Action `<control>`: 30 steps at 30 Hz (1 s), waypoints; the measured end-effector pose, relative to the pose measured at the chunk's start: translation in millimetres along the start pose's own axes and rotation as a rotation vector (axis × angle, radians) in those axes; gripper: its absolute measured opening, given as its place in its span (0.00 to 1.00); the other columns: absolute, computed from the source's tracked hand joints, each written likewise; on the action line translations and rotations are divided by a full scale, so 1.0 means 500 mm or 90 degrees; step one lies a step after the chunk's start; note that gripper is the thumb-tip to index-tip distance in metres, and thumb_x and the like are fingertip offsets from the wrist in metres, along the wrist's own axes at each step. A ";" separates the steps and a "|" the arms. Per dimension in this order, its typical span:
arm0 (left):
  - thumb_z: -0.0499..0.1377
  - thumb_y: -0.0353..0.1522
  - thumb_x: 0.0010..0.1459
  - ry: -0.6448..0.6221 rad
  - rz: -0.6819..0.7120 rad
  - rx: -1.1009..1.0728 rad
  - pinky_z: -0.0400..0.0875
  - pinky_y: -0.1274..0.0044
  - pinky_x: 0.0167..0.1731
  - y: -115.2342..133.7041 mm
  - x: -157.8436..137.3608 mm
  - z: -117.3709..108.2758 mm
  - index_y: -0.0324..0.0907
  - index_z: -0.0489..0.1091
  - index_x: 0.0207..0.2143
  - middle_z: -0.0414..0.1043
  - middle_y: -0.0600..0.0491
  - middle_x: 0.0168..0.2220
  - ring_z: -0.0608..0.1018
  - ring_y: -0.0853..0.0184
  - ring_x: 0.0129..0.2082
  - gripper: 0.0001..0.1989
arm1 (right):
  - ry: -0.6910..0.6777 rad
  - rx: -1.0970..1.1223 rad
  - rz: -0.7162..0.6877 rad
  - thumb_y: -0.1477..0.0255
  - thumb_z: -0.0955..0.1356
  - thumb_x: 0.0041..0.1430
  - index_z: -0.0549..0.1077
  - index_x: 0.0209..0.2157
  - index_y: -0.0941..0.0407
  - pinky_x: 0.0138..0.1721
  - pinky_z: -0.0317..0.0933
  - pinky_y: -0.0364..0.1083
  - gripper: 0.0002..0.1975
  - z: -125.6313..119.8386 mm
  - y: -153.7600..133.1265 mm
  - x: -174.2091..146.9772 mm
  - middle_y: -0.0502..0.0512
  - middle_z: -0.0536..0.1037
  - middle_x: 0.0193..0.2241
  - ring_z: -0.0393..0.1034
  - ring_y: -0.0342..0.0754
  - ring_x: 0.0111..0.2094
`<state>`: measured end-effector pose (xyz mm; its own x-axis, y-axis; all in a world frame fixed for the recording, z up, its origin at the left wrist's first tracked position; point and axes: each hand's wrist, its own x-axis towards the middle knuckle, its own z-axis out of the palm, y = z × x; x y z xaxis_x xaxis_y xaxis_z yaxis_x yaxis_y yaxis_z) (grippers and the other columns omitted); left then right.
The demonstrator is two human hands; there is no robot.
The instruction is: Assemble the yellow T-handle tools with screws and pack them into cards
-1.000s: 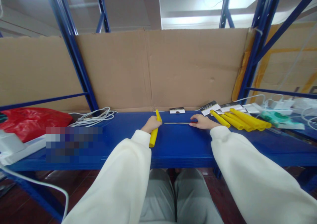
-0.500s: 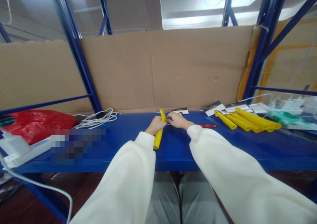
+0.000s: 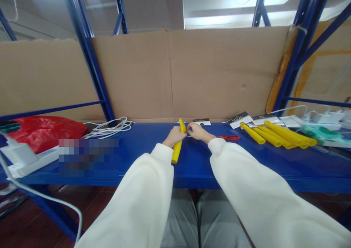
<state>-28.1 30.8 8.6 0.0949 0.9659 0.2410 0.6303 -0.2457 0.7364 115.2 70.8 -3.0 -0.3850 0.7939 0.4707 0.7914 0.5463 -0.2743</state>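
Note:
My left hand [image 3: 172, 137] is wrapped round a yellow tube [image 3: 177, 153], which slants on the blue table with its upper end narrowed. Close beside the tube's upper part, my right hand [image 3: 199, 132] has its fingers bent and drawn together in a pinch. Whatever may be between those fingertips is too small to make out. A red-handled screwdriver [image 3: 230, 137] lies just right of my right hand, its shaft partly hidden by the hand. Behind the hand lies a black-and-white card [image 3: 202, 122].
Several yellow tubes [image 3: 282, 134] lie side by side at the right, near printed packets [image 3: 240, 119]. Coiled white cable [image 3: 115, 126], a red plastic bag [image 3: 51, 131] and a white power strip [image 3: 30, 164] occupy the left. Cardboard [image 3: 219, 72] walls off the blue table's [image 3: 142, 160] back.
The whole view has shifted slightly, so the scene sits a little further right. Both hands keep nearly the same place at the yellow tube, the right fingers bent a bit differently.

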 end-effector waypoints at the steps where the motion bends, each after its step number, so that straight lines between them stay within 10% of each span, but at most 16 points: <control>1: 0.57 0.22 0.48 0.000 0.001 0.003 0.65 0.81 0.27 -0.001 0.000 0.000 0.33 0.75 0.28 0.73 0.53 0.24 0.77 0.65 0.29 0.07 | -0.002 0.001 -0.003 0.80 0.64 0.58 0.74 0.34 0.58 0.45 0.63 0.46 0.07 0.001 0.002 0.001 0.59 0.78 0.39 0.72 0.48 0.42; 8: 0.58 0.24 0.49 0.038 -0.057 0.061 0.68 0.78 0.30 -0.001 -0.002 -0.005 0.31 0.77 0.34 0.78 0.44 0.31 0.79 0.61 0.33 0.10 | -0.022 -0.014 0.018 0.79 0.64 0.60 0.75 0.34 0.57 0.46 0.64 0.43 0.08 -0.030 0.010 -0.013 0.58 0.80 0.40 0.73 0.47 0.41; 19: 0.59 0.23 0.50 0.026 -0.061 0.028 0.65 0.79 0.26 0.000 -0.005 -0.002 0.34 0.75 0.30 0.76 0.47 0.28 0.78 0.62 0.30 0.05 | -0.108 -0.180 0.391 0.75 0.65 0.59 0.79 0.38 0.57 0.55 0.57 0.58 0.11 -0.116 0.150 -0.050 0.64 0.79 0.46 0.70 0.60 0.54; 30: 0.61 0.23 0.49 0.011 -0.068 -0.008 0.62 0.81 0.24 0.002 -0.005 -0.003 0.36 0.73 0.26 0.69 0.54 0.21 0.73 0.69 0.22 0.03 | -0.149 -0.269 0.369 0.73 0.64 0.61 0.78 0.46 0.57 0.57 0.53 0.59 0.15 -0.109 0.156 -0.044 0.65 0.78 0.50 0.66 0.59 0.57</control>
<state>-28.7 27.9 9.6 0.0148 0.9852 0.1709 0.6263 -0.1424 0.7665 211.2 81.1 10.9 0.0947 0.9848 0.1458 0.9946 -0.0873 -0.0562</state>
